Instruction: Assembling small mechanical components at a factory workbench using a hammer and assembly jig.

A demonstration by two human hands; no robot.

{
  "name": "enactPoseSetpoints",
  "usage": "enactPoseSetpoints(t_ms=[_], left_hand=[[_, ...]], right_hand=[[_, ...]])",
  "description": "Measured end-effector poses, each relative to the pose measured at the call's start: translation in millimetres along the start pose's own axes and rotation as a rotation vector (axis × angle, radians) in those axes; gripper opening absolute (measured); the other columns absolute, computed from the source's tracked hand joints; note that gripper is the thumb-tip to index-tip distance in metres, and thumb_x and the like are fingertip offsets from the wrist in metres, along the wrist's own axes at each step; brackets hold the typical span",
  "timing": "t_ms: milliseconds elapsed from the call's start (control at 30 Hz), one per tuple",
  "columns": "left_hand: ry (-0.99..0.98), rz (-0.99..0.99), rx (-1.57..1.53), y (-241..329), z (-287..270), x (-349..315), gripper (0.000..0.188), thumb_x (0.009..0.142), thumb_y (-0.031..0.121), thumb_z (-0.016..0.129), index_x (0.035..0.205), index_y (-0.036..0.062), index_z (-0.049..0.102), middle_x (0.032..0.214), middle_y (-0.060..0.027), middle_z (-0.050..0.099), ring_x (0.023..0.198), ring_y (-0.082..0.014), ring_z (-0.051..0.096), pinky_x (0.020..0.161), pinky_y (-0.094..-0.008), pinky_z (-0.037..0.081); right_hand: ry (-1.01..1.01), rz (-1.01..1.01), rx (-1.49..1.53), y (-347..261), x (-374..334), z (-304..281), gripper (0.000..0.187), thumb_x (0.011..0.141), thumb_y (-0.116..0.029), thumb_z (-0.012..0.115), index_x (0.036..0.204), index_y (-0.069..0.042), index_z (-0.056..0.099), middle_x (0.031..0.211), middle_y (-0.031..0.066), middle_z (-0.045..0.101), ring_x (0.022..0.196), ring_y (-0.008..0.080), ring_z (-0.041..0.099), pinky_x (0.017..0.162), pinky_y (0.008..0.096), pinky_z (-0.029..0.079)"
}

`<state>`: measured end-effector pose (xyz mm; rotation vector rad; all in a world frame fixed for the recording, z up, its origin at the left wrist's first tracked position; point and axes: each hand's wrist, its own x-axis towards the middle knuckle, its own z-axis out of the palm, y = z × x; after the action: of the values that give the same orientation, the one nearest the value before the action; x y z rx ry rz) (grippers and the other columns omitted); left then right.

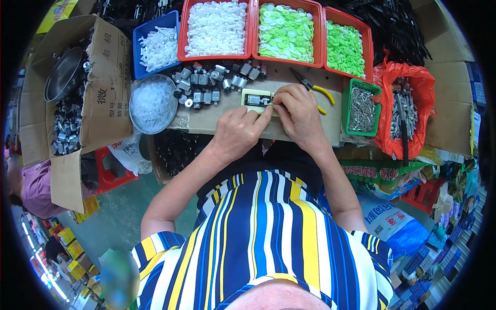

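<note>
A small cream-coloured block (246,94) lies on the work board in front of me, with a black housing (265,96) set in its recess. Inside the housing sits a little silver motor (253,99). My left hand (235,130) is closed against the block's near side, its index finger reaching to the near right corner. At the block's right end, my right hand (299,111) is pinched closed; whatever is between its fingertips is too small to make out. Yellow-handled pliers (323,95) rest just beyond my right hand, jaws pointing away.
Loose motors (201,78) cluster left of the block, beside a bowl of clear plastic parts (153,104). Red bins (251,31) and a blue bin (137,46) line the back. Right stand a green screw tray (345,111) and a red bag (385,126). A motor carton (111,77) stands left.
</note>
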<state>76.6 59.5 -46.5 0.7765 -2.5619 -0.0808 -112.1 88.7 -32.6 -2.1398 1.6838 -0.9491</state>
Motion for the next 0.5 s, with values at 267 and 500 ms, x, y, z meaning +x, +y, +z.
enactPoseSetpoints(t_ms=[267, 500], left_hand=[[-0.042, 0.057, 0.052, -3.2, -4.0, 6.6, 0.030, 0.079, 0.012, 0.067, 0.109, 0.0097, 0.068, 0.065, -0.0014, 0.055, 0.060, -0.0170, 0.057, 0.053, -0.0324, 0.044], [-0.034, 0.092, 0.019, -9.0, -2.6, 9.7, 0.030, 0.073, 0.010, 0.068, 0.103, 0.0078, 0.068, 0.066, -0.0020, 0.056, 0.062, -0.0186, 0.057, 0.053, -0.0340, 0.045]], right_hand=[[0.008, 0.008, 0.027, 2.6, -2.6, 0.9, 0.017, 0.079, -0.005, 0.067, 0.096, -0.003, 0.065, 0.099, 0.0091, 0.061, 0.100, 0.0281, 0.057, 0.086, 0.0396, 0.043], [-0.039, -0.182, -0.274, -0.6, -4.9, -5.1, 0.025, 0.076, -0.011, 0.063, 0.100, -0.004, 0.065, 0.102, 0.0086, 0.061, 0.107, 0.0253, 0.057, 0.091, 0.0417, 0.042]])
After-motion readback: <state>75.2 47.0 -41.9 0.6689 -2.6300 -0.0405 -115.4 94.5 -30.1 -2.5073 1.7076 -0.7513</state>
